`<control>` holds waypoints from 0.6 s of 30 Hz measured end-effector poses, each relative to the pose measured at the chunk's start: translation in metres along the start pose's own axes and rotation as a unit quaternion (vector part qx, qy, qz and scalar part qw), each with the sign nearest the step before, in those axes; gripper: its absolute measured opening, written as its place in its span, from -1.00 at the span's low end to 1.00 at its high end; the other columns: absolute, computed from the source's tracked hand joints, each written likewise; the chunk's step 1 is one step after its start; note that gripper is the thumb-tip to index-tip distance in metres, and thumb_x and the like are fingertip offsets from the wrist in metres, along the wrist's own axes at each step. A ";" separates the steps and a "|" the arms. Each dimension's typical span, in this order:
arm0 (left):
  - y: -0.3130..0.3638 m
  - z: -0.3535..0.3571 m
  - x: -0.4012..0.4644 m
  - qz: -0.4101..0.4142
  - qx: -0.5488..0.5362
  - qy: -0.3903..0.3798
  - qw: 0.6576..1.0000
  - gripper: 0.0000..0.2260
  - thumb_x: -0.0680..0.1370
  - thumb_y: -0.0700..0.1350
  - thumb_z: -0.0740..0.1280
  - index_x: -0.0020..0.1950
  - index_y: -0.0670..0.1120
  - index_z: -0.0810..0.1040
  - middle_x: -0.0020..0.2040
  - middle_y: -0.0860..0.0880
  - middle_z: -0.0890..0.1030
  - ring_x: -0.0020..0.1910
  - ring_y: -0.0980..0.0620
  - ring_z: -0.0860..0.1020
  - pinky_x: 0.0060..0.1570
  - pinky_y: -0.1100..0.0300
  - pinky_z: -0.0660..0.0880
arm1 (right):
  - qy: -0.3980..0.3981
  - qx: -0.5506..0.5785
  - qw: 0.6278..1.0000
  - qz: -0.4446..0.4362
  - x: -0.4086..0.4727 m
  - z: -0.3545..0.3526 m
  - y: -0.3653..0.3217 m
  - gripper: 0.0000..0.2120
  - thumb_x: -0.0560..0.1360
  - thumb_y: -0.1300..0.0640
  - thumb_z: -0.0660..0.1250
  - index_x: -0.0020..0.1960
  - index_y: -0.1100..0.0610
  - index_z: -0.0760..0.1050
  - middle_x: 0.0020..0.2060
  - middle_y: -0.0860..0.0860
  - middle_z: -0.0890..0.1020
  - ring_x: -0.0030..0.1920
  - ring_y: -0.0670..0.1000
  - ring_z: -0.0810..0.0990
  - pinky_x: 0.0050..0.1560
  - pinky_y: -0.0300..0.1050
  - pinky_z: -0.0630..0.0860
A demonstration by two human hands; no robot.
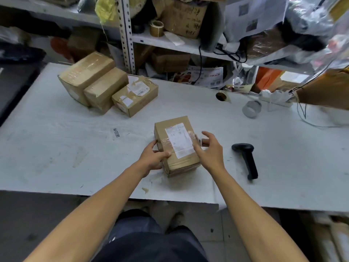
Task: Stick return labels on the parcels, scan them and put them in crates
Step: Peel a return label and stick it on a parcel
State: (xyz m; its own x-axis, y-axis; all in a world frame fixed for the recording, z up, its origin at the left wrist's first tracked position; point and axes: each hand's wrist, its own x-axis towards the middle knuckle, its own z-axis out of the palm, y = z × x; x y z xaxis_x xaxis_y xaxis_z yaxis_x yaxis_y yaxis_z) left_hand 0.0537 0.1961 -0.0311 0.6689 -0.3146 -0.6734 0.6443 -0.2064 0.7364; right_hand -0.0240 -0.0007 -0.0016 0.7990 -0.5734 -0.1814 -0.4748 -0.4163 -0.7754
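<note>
On the white tabletop [56, 148], three stacked boxes [105, 87] sit far left, the left hand [154, 157] grips the labelled parcel [176, 146] with curled fingers, the right hand [208, 150] hovers spread-fingered beside it, scanner [246, 159] rightmost.

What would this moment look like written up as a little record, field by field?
surface: white table
parcel in hand: cardboard box with a white label under clear tape
left hand: grips the box's left side, thumb on top
right hand: at the box's right edge, fingers spread, with something small and white at them
scanner: black handheld scanner lying on the table, right of the box, untouched
waiting parcels: three boxes side by side at the back left
crate: none in view
</note>
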 end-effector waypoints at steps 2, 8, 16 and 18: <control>0.000 -0.005 0.002 -0.001 0.004 -0.011 1.000 -0.22 0.51 -0.24 0.50 0.62 0.05 0.19 0.07 -0.02 0.61 0.09 -0.10 0.65 0.05 -0.12 0.64 | 0.042 0.017 0.999 0.005 -0.010 0.005 -0.001 -0.54 0.54 -0.18 0.41 0.38 -0.10 0.43 -0.03 -0.18 0.58 0.07 -0.11 0.59 0.04 -0.24 0.51; 0.002 -0.007 0.001 -0.004 0.026 -0.038 0.999 -0.34 0.55 -0.24 0.45 0.59 0.03 0.28 0.21 -0.08 0.60 0.11 -0.10 0.64 -0.18 0.04 0.67 | 0.196 0.096 0.974 0.067 -0.028 0.009 0.003 -0.73 0.55 0.23 0.39 0.17 -0.06 0.53 -0.06 -0.04 0.69 -0.03 -0.11 0.65 0.01 -0.34 0.55; 0.006 -0.001 -0.001 0.013 0.086 -0.037 0.995 -0.38 0.55 -0.18 0.46 0.57 0.06 0.32 0.26 -0.09 0.57 0.20 -0.11 0.58 -0.03 -0.03 0.64 | 0.188 0.238 0.945 0.123 -0.018 -0.024 0.008 -0.72 0.48 0.27 0.47 0.13 0.02 0.56 -0.13 0.00 0.69 -0.08 -0.06 0.67 0.18 0.01 0.61; 0.004 0.003 -0.003 0.053 0.132 -0.009 0.990 -0.38 0.54 -0.11 0.47 0.56 0.03 0.33 0.35 -0.09 0.52 0.28 -0.11 0.52 0.14 0.00 0.56 | 0.149 0.234 0.954 0.114 -0.022 -0.024 0.006 -0.69 0.48 0.28 0.48 0.17 0.03 0.56 -0.09 0.03 0.70 -0.06 -0.04 0.68 0.17 0.01 0.62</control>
State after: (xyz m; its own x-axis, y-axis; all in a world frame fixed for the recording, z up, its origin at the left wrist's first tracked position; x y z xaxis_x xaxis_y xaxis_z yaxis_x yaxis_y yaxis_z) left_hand 0.0529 0.1933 -0.0258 0.7191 -0.3642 -0.5918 0.4499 -0.4050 0.7960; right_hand -0.0532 -0.0072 0.0123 0.5211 -0.8157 -0.2514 -0.3504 0.0641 -0.9344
